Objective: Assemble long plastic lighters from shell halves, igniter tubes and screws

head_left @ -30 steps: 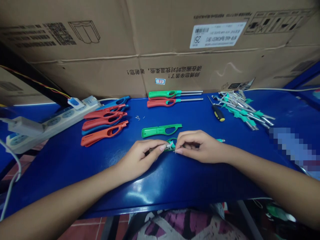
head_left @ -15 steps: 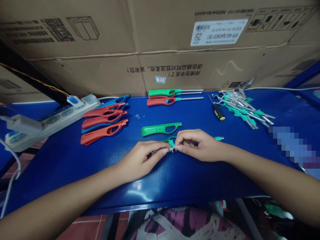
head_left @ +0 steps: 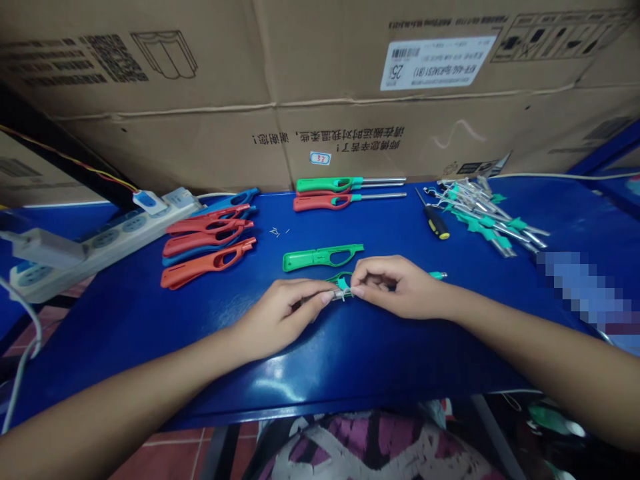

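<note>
Close together near the middle of the blue table, my left hand (head_left: 280, 317) and my right hand (head_left: 407, 287) both have their fingers closed. The left thumb and fingers pinch a small clear-and-metal lighter part (head_left: 340, 294). Right at its other end, my right fingertips pinch something thin, perhaps its wire or tube; they hide it. Behind the fingers shows a green lighter shell (head_left: 342, 275) with a teal trigger piece, and a teal-and-metal tube end (head_left: 439, 275) pokes out beyond my right hand. A green lighter half shell (head_left: 324, 257) lies just behind, its hollow side up.
Red, orange and blue lighter shells (head_left: 207, 263) are stacked at left beside a power strip (head_left: 107, 237). Assembled lighters (head_left: 325, 202) and small screws (head_left: 276, 233) lie farther back. To the right are a screwdriver (head_left: 437, 224) and a pile of metal lighter tubes (head_left: 493, 217). Cardboard (head_left: 210, 147) stands behind.
Both hands stay almost in place. My left fingers have shifted slightly left and up along the lighter part, and more of its end shows between the hands.
</note>
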Demonstrator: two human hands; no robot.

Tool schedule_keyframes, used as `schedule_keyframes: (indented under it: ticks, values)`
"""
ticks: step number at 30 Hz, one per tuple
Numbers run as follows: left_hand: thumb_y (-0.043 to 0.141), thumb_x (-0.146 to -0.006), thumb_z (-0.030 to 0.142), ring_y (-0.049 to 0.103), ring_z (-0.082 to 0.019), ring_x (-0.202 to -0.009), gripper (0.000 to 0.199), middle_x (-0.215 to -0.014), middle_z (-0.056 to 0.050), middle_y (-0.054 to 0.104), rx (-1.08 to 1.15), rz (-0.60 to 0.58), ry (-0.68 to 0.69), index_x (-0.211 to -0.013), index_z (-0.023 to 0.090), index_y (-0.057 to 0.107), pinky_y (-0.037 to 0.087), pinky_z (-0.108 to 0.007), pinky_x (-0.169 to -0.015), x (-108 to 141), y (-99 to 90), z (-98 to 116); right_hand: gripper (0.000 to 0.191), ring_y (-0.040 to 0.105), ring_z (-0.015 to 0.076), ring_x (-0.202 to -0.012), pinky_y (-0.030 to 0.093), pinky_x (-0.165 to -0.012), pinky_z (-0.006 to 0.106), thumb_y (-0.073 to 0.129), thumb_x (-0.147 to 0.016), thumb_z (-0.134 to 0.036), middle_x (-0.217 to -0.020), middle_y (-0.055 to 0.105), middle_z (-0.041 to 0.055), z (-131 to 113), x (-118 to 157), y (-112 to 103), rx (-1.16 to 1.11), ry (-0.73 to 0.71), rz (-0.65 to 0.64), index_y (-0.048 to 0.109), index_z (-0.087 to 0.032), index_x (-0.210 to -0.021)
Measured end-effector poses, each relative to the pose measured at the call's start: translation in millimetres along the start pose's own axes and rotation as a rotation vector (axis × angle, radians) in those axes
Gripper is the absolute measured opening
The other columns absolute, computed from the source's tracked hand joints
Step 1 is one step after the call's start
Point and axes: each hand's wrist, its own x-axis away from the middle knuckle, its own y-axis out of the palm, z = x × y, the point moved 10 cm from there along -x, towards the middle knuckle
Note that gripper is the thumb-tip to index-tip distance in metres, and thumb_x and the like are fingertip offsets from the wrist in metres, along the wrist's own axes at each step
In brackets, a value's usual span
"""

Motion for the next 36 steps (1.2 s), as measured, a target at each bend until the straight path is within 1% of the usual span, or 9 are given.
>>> schedule_keyframes:
  ticks: [3, 6, 12, 21, 29, 33, 36]
  values:
    - [0.049, -0.103, 0.032, 0.052, -0.010, -0.061, 0.031, -0.069, 0.002, 0.060, 0.070, 0.005, -0.055, -0.108, 0.013, 0.073, 0.043, -0.020, -0.059, -1, -0.6, -7, 0.022, 0.041, 0.0071, -0.055, 0.034, -0.050, 0.021, 0.060, -0.095, -0.035, -0.073, 0.053, -0.0015, 2, 0, 0, -0.011, 0.012, 0.000, 0.065, -0.014, -0.088]
    - [0.048, -0.103, 0.034, 0.050, -0.010, -0.062, 0.033, -0.066, 0.003, 0.056, 0.096, -0.006, -0.066, -0.101, 0.013, 0.073, 0.041, -0.020, -0.060, -1, 0.5, -9, 0.023, 0.040, 0.0070, -0.054, 0.034, -0.050, 0.021, 0.060, -0.095, -0.035, -0.072, 0.053, -0.0017, 3, -1, 0, -0.020, 0.021, 0.003, 0.066, -0.014, -0.088]
    - [0.050, -0.102, 0.032, 0.051, -0.010, -0.062, 0.032, -0.067, 0.003, 0.058, 0.127, 0.003, -0.083, -0.113, 0.013, 0.073, 0.041, -0.020, -0.060, -1, 0.3, -10, 0.022, 0.041, 0.0070, -0.056, 0.034, -0.051, 0.021, 0.061, -0.094, -0.035, -0.073, 0.054, -0.0015, 4, -1, 0, -0.005, 0.012, 0.005, 0.066, -0.014, -0.089]
    - [0.050, -0.102, 0.034, 0.050, -0.011, -0.060, 0.031, -0.067, 0.002, 0.059, 0.121, -0.002, -0.089, -0.109, 0.013, 0.073, 0.041, -0.021, -0.057, 0, 2.0, -11, 0.022, 0.042, 0.0073, -0.057, 0.034, -0.050, 0.021, 0.061, -0.095, -0.035, -0.075, 0.055, -0.0009, 1, -1, -1, -0.019, 0.000, 0.030, 0.068, -0.016, -0.089]
    - [0.051, -0.101, 0.029, 0.049, -0.010, -0.061, 0.028, -0.070, 0.001, 0.062, 0.090, 0.008, -0.051, -0.108, 0.014, 0.074, 0.042, -0.020, -0.060, -3, 2.2, -4, 0.021, 0.043, 0.0065, -0.056, 0.031, -0.048, 0.020, 0.062, -0.094, -0.033, -0.078, 0.059, 0.0010, -1, -2, -2, -0.028, -0.015, 0.086, 0.069, -0.015, -0.087]
    - [0.051, -0.101, 0.032, 0.048, -0.010, -0.060, 0.030, -0.068, 0.002, 0.059, 0.103, 0.009, -0.090, -0.107, 0.014, 0.074, 0.040, -0.020, -0.057, -2, 4.2, -10, 0.021, 0.044, 0.0063, -0.056, 0.032, -0.048, 0.020, 0.063, -0.094, -0.033, -0.078, 0.060, 0.0014, 0, -2, -2, -0.046, -0.004, 0.100, 0.070, -0.015, -0.087]
    - [0.051, -0.101, 0.035, 0.048, -0.010, -0.059, 0.033, -0.066, 0.003, 0.056, 0.117, 0.002, -0.137, -0.111, 0.014, 0.073, 0.038, -0.020, -0.054, -1, 6.8, -17, 0.021, 0.044, 0.0067, -0.056, 0.033, -0.048, 0.020, 0.063, -0.093, -0.034, -0.077, 0.061, 0.0018, 4, -1, -3, -0.061, 0.026, 0.115, 0.070, -0.015, -0.087]
